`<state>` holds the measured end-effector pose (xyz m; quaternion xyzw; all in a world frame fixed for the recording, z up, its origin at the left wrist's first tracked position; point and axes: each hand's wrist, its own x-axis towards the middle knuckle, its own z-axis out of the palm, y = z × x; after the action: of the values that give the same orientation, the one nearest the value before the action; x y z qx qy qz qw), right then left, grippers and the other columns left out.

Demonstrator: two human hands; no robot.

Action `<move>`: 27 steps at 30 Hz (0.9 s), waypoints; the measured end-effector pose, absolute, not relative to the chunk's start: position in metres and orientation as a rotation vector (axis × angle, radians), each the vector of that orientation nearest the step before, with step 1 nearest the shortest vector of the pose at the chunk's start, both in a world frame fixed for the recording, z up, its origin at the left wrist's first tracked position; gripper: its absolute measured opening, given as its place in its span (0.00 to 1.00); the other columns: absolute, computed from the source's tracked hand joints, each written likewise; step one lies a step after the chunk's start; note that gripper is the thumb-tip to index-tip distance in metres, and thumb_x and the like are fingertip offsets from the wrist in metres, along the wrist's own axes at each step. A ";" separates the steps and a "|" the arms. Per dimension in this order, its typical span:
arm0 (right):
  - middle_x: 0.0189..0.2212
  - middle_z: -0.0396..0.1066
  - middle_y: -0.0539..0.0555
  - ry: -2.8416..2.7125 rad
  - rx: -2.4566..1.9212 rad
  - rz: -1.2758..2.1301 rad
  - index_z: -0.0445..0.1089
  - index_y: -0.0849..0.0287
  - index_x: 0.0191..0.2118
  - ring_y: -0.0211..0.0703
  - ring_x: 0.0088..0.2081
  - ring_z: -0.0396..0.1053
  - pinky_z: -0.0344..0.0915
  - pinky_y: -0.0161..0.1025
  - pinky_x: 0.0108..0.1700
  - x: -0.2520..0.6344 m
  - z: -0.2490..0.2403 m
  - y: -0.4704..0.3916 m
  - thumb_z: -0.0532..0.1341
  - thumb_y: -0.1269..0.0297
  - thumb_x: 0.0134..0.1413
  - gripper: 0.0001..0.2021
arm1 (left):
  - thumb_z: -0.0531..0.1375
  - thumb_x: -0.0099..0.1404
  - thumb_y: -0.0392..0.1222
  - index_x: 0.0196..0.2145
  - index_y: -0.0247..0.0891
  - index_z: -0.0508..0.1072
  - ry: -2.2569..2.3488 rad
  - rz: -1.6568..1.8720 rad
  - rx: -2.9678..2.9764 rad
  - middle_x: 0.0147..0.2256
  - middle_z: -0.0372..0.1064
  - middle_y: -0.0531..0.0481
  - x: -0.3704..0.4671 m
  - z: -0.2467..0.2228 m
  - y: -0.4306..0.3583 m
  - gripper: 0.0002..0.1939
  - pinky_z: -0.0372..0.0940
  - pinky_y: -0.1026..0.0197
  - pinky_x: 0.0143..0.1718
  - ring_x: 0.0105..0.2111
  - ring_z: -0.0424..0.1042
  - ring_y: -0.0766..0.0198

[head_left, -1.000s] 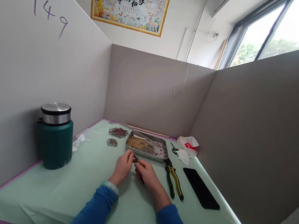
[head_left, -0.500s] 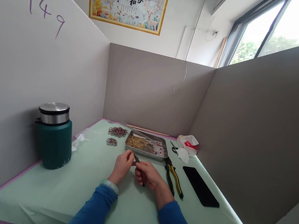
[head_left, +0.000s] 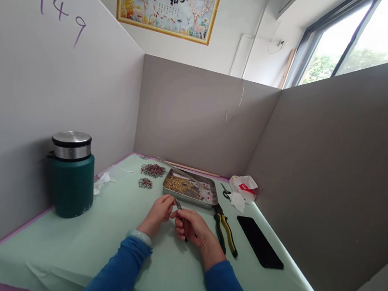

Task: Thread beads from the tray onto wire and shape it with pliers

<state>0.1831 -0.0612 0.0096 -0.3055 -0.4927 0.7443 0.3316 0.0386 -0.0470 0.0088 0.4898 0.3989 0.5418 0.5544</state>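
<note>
My right hand point(head_left: 191, 226) is closed around small dark-handled pliers point(head_left: 178, 204), whose metal tip points up and left toward my left hand. The fingers of my left hand point(head_left: 159, 213) are pinched together beside that tip; what they hold is too small to make out. Just beyond both hands lies a metal tray point(head_left: 189, 200) with gold-coloured bits on its left side and red and clear pieces on its right. Two piles of small red and silver pieces, a larger one point(head_left: 153, 170) and a smaller one point(head_left: 145, 183), rest left of the tray.
Larger yellow-and-black pliers point(head_left: 226, 232) and a black phone-like slab point(head_left: 260, 243) lie to the right. Behind them are scissors point(head_left: 226, 193), a crumpled tissue point(head_left: 237, 201) and a tissue pack point(head_left: 243, 187). A green flask point(head_left: 70, 183) stands at the left. Grey partitions point(head_left: 202, 112) enclose the table.
My left hand has shifted slightly left, widening the gap to my right hand. More of the small pliers' metal tip now shows.
</note>
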 end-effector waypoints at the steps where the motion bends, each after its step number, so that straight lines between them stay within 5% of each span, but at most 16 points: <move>1: 0.19 0.56 0.45 -1.302 -0.821 1.899 0.68 0.62 0.34 0.31 0.17 0.54 0.49 0.31 0.18 0.182 0.008 -0.060 0.59 0.58 0.49 0.12 | 0.54 0.56 0.48 0.25 0.39 0.61 0.897 1.264 1.107 0.12 0.43 0.64 0.038 0.010 -0.048 0.10 0.36 0.68 0.14 0.13 0.39 0.74; 8: 0.18 0.60 0.45 -1.324 -0.923 1.658 0.68 0.62 0.31 0.30 0.17 0.56 0.51 0.30 0.18 0.176 0.002 -0.059 0.61 0.52 0.47 0.16 | 0.60 0.54 0.48 0.29 0.38 0.62 0.698 1.222 0.928 0.11 0.41 0.65 0.034 0.009 -0.045 0.12 0.36 0.70 0.13 0.12 0.37 0.75; 14: 0.19 0.64 0.48 -1.311 -0.826 1.682 0.69 0.64 0.32 0.33 0.17 0.60 0.56 0.32 0.18 0.174 0.003 -0.061 0.59 0.49 0.51 0.20 | 0.61 0.55 0.49 0.27 0.36 0.63 0.666 1.262 0.959 0.14 0.52 0.61 0.033 0.003 -0.043 0.14 0.39 0.70 0.13 0.12 0.42 0.76; 20: 0.21 0.68 0.53 -1.343 -0.751 1.755 0.70 0.65 0.33 0.38 0.20 0.66 0.64 0.37 0.23 0.175 0.003 -0.063 0.57 0.49 0.53 0.21 | 0.60 0.57 0.49 0.21 0.38 0.58 0.647 1.257 0.999 0.13 0.46 0.62 0.033 0.001 -0.041 0.17 0.39 0.69 0.13 0.12 0.43 0.75; 27: 0.23 0.69 0.55 -1.342 -0.771 1.769 0.71 0.66 0.35 0.42 0.22 0.69 0.66 0.39 0.26 0.174 0.008 -0.066 0.57 0.49 0.54 0.20 | 0.59 0.58 0.49 0.35 0.33 0.69 0.648 1.302 1.009 0.15 0.47 0.62 0.032 0.002 -0.041 0.15 0.42 0.69 0.15 0.13 0.43 0.76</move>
<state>0.1742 -0.0663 0.0080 -0.3027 -0.5270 0.6944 0.3853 0.0316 -0.0412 0.0018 0.4413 0.2833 0.5693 0.6331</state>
